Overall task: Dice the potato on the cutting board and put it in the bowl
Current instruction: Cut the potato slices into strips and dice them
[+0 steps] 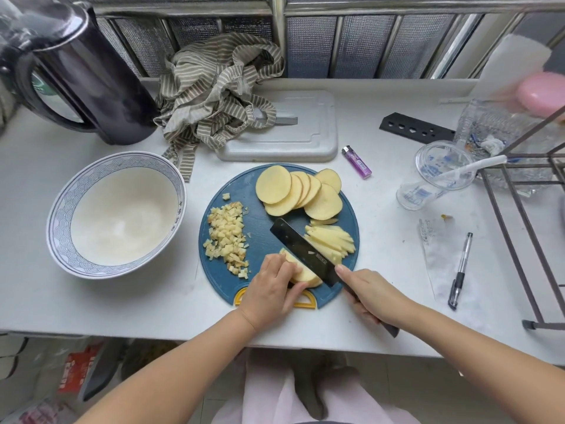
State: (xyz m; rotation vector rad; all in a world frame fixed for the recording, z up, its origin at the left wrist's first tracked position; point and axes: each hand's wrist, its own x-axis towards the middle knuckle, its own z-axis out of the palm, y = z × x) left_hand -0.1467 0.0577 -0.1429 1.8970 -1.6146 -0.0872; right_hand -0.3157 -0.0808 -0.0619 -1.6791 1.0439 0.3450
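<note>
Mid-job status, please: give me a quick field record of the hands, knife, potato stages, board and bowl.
left hand: holds the stacked slices steady at the board's near edge
right hand: grips the knife by its handle, blade across the stacked slices
strips: lying right of the blade
round slices: fanned at the board's far side, not yet cut further
diced pile: on the left part of the cutting board
bowl: left of the board, no potato in it

Bowl [116, 214] left of cutting board [263, 224], lighter [356, 162] behind.
</note>
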